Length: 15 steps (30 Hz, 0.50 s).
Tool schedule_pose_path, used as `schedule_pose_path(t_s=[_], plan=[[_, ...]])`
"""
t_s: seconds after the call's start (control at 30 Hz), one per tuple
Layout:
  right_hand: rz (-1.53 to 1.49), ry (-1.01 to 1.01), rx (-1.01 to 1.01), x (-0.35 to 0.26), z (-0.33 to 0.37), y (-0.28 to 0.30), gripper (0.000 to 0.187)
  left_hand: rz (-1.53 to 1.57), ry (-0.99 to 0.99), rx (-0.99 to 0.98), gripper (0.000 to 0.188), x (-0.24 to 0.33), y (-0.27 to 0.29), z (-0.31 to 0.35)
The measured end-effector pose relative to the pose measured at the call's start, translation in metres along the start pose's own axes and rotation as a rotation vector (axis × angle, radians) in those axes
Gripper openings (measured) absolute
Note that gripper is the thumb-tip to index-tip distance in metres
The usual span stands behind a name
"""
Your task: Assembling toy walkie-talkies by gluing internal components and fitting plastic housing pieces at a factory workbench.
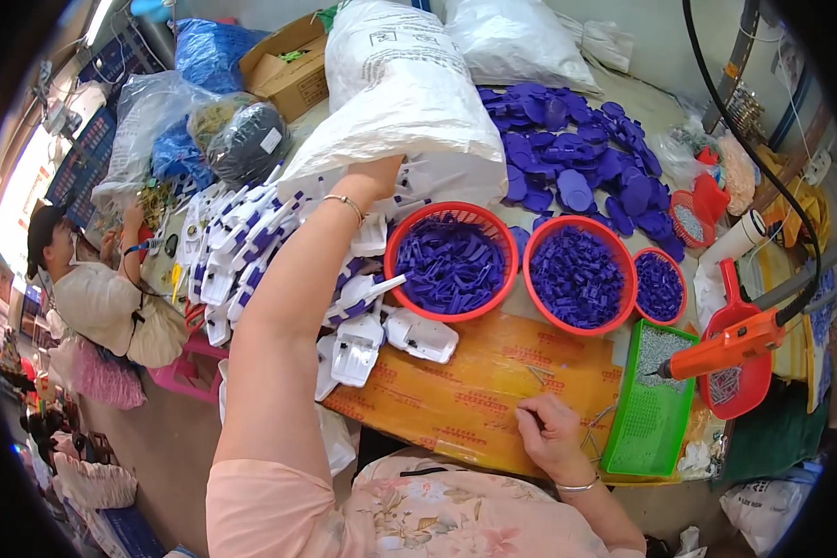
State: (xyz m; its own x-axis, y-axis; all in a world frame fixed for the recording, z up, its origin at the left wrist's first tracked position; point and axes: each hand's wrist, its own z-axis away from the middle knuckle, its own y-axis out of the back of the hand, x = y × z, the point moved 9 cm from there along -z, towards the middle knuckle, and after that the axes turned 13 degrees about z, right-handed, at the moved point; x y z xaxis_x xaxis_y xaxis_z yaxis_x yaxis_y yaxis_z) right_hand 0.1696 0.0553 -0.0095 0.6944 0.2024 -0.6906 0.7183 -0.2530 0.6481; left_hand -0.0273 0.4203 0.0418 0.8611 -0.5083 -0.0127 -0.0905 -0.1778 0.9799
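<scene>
My left arm stretches far forward, and my left hand (374, 179) reaches into the mouth of a large white woven sack (391, 102). The sack hides its fingers. White plastic pieces with purple parts (242, 242) lie heaped beside that arm, and a few white housings (358, 349) lie nearer to me. On the orange-yellow table covering (465, 391), my right hand (549, 430) rests with its fingers curled in; whatever they may hold is hidden. Some thin metal rods (593, 430) lie close to it. A green tray (651, 437) holding small metal bits stands just right of it.
Three red baskets (516, 244) of small purple parts stand mid-table, with flat purple discs (567, 149) piled behind. An orange electric screwdriver (730, 346) hangs at the right over a red scoop (758, 377). Another person (102, 288) sits at the left.
</scene>
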Motion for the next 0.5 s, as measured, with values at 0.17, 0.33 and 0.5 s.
schedule_pose_path(t_s=[0.17,0.33,0.5], plan=[[-0.001,-0.007,-0.01,0.0,-0.001,0.0,0.006,0.171,0.084,-0.127,0.057,-0.021,-0.039,-0.023],[-0.005,-0.005,-0.02,0.002,0.0,-0.001,0.007,0.232,0.095,-0.231,0.059,-0.031,-0.058,-0.025],[-0.032,-0.016,-0.022,0.003,0.001,-0.003,0.007,0.154,-0.001,-0.058,0.046,-0.032,-0.038,-0.031]])
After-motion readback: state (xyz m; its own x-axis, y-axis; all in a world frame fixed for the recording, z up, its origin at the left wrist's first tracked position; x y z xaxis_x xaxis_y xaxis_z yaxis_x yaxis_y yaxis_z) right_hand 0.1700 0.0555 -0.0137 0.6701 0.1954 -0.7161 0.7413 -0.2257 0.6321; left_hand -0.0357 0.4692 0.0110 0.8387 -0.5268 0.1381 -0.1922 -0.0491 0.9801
